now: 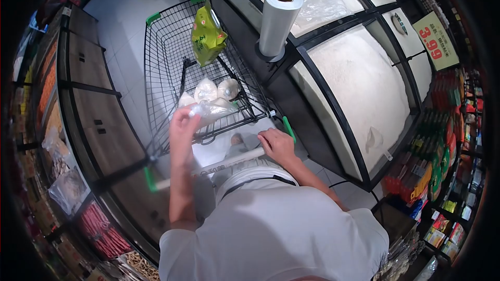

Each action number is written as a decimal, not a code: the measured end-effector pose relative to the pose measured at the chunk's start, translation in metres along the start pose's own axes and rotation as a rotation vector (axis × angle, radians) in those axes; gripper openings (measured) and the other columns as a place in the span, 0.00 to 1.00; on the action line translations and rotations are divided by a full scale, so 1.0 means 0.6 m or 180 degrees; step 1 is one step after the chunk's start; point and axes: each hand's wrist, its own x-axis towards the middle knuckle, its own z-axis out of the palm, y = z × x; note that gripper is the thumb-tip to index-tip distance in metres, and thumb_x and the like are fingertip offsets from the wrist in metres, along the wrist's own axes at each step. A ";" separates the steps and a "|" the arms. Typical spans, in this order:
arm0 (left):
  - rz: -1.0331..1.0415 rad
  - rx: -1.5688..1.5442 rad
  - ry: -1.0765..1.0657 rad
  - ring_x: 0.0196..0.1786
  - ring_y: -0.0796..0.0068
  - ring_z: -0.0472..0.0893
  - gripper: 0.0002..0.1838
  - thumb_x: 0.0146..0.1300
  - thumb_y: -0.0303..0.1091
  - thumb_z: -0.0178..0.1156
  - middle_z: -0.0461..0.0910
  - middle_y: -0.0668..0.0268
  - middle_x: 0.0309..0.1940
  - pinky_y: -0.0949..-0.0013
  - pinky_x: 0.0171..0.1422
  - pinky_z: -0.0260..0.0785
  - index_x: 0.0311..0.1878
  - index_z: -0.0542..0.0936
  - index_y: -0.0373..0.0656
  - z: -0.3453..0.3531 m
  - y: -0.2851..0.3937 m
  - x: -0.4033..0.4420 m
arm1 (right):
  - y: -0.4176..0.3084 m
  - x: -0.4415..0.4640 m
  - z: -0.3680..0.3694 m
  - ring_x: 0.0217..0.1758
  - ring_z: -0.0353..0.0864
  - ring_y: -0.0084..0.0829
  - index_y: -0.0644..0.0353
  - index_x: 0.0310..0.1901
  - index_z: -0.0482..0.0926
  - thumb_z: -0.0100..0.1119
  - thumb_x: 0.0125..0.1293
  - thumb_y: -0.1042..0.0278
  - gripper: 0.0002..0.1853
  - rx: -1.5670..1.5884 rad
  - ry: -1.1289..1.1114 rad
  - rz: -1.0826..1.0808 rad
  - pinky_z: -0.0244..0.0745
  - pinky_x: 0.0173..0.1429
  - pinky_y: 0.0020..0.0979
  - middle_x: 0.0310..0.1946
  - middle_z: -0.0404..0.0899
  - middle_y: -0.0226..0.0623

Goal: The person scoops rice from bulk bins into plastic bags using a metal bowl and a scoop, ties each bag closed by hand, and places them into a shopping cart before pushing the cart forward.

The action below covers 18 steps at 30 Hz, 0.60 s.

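Note:
My left hand [184, 120] is closed on the gathered top of a clear plastic bag [213, 110], held over the near end of a black wire shopping cart [161, 52]. Inside the cart, behind that bag, sit several tied bags of pale contents [206, 89]. A green printed packet [207, 36] stands farther forward in the cart. Over the right end of the cart handle [229, 163], my right hand [278, 144] rests with curled fingers. The fingers' undersides are hidden.
Bins of white grain [359, 83] line the right side, with a plastic bag roll [278, 26] upright on their edge. A price sign [436, 40] and hanging packets stand beyond. Wooden-fronted bins [94, 106] run along the left, next to the tiled floor [125, 31].

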 end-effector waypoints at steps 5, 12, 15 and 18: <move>0.0080 0.0013 0.0298 0.53 0.75 0.76 0.07 0.64 0.24 0.60 0.78 0.62 0.51 0.70 0.60 0.67 0.44 0.75 0.43 -0.025 -0.001 0.013 | 0.005 0.005 0.000 0.27 0.79 0.32 0.53 0.30 0.81 0.64 0.61 0.64 0.05 -0.0032 0.0011 -0.0008 0.72 0.29 0.34 0.24 0.76 0.31; 0.0396 0.0054 0.0714 0.50 0.75 0.78 0.07 0.65 0.26 0.61 0.80 0.63 0.47 0.71 0.58 0.70 0.45 0.75 0.41 -0.059 0.025 0.040 | 0.010 0.013 0.001 0.26 0.78 0.33 0.53 0.29 0.80 0.64 0.61 0.64 0.06 -0.0029 0.0026 -0.0029 0.72 0.29 0.35 0.23 0.75 0.31; 0.0472 0.0112 0.0855 0.50 0.75 0.77 0.08 0.66 0.27 0.61 0.79 0.63 0.47 0.70 0.59 0.70 0.46 0.75 0.40 -0.081 0.027 0.052 | 0.014 0.017 0.003 0.26 0.78 0.34 0.53 0.29 0.80 0.64 0.61 0.64 0.06 -0.0033 0.0073 -0.0039 0.72 0.29 0.35 0.23 0.75 0.31; 0.0532 0.0227 0.1038 0.51 0.74 0.77 0.10 0.66 0.30 0.62 0.78 0.63 0.48 0.67 0.62 0.69 0.47 0.76 0.41 -0.116 0.017 0.073 | 0.016 0.018 0.007 0.27 0.79 0.34 0.53 0.30 0.81 0.65 0.61 0.64 0.05 -0.0066 0.0035 0.0031 0.73 0.30 0.35 0.24 0.77 0.31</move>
